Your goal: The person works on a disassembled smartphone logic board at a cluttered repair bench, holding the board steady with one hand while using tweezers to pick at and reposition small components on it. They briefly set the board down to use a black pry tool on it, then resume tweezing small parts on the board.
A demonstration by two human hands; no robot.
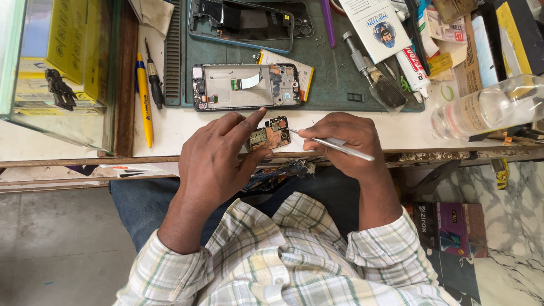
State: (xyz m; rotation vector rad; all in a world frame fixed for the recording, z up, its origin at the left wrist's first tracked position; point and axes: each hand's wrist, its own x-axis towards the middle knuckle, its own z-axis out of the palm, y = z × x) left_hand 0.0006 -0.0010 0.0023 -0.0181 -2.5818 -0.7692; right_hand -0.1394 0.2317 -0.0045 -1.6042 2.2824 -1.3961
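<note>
My left hand (218,156) pinches a small brown phone circuit board (270,134) between thumb and fingers, just above the near edge of the white workbench (175,127). My right hand (340,141) grips slim metal tweezers (334,145) whose tip touches the board's right edge. Just beyond the hands lies an opened phone frame (246,86), face up, with a ribbon cable showing, on a dark green work mat (334,73).
Another phone shell (241,22) lies further back on the mat. A yellow pen (143,99) and a small screwdriver (153,76) lie left of it. A metal spatula (374,73), glue tubes, cartons and a clear bottle (487,107) crowd the right. A glass case (56,68) stands at left.
</note>
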